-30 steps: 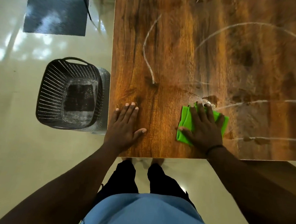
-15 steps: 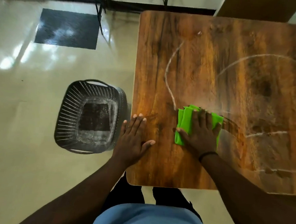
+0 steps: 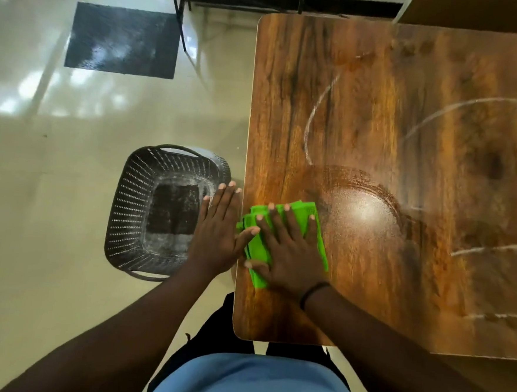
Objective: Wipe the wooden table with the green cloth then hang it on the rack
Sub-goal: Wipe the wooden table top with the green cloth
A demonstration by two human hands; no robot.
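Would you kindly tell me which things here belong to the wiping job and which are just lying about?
Part of the job:
green cloth, pressed flat by the right hand
wooden table, with white streaks
left hand, held at the table's edge

Just lying about:
perforated basket on the floor
dark floor mat

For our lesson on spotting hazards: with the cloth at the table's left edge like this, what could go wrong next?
1. The folded green cloth, under the flat right hand, overhangs the wooden table edge; it may slip off.
2. Swept powder may miss the cupped left hand and the dark perforated basket, landing on the floor.
3. White chalk arcs farther back may be left unwiped.
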